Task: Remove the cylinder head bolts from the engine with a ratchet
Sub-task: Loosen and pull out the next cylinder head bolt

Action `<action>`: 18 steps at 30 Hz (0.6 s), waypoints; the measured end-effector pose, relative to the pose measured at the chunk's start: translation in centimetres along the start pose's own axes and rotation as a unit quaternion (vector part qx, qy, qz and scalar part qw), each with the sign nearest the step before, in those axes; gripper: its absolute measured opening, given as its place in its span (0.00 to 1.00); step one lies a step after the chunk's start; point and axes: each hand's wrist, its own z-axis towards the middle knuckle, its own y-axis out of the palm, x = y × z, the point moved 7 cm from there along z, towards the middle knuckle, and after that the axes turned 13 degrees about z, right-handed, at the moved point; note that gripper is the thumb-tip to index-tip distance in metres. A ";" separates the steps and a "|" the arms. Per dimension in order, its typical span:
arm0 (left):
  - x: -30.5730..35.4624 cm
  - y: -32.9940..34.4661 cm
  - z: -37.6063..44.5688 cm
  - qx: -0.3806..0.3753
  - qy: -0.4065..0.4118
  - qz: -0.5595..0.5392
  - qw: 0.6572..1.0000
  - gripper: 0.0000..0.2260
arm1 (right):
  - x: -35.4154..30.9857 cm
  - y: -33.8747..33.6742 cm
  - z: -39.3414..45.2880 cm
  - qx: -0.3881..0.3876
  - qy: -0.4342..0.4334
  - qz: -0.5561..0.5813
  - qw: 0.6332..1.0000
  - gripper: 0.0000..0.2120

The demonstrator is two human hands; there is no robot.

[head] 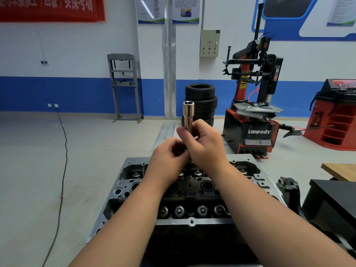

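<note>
The engine's cylinder head (192, 221) lies in front of me, grey-rimmed, with dark valve springs and round bores showing. Above its far edge I hold a long chrome socket (188, 115) upright, its open end pointing up. My right hand (204, 143) grips the socket's lower part. My left hand (168, 158) pinches a small metal part at the socket's bottom end; my fingers hide what it is. No ratchet handle shows clearly.
A stack of black tyres (200, 101) stands behind the socket. A red and black tyre changer (256, 112) is to the right, a grey press frame (125, 87) by the wall. A black cable (63, 170) runs along the floor. A wooden table corner (339, 170) is at right.
</note>
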 end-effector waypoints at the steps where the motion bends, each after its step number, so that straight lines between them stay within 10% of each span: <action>1: 0.1 0.1 0.0 -0.003 0.003 -0.009 1.000 0.05 | 0.0 0.1 0.0 -0.007 0.007 0.012 1.000 0.12; 18: 0.3 0.7 -0.2 -0.032 -0.004 0.004 0.999 0.13 | -0.3 0.1 0.1 -0.022 -0.009 -0.053 0.998 0.11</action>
